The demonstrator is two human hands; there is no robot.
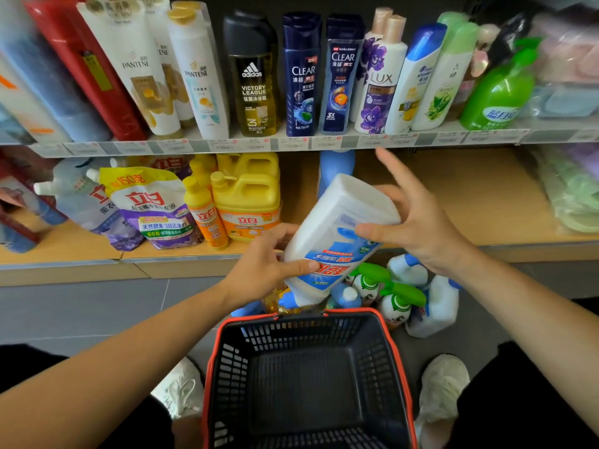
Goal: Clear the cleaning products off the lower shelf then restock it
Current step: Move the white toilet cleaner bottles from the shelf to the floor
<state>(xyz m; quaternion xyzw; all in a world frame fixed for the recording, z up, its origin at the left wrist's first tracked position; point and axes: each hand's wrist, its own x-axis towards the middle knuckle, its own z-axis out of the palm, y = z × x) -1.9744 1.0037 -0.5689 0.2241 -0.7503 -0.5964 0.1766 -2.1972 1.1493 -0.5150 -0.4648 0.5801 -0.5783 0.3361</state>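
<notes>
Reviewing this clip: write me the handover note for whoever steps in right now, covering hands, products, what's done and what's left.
Left hand: gripping the neck end of the white cleaner bottle, which is upside down and tilted.
Right hand: fingers spread, thumb and palm steadying the bottle's base end.
Basket: on the floor between the feet, nothing visible inside.
Pile of spray and cleaner bottles: on the floor behind the basket.
Lower shelf: mostly bare on the right; one blue bottle at the back, yellow jugs and detergent pouches on the left.
Left: whether this bottle is going off or back on, I cannot tell.
</notes>
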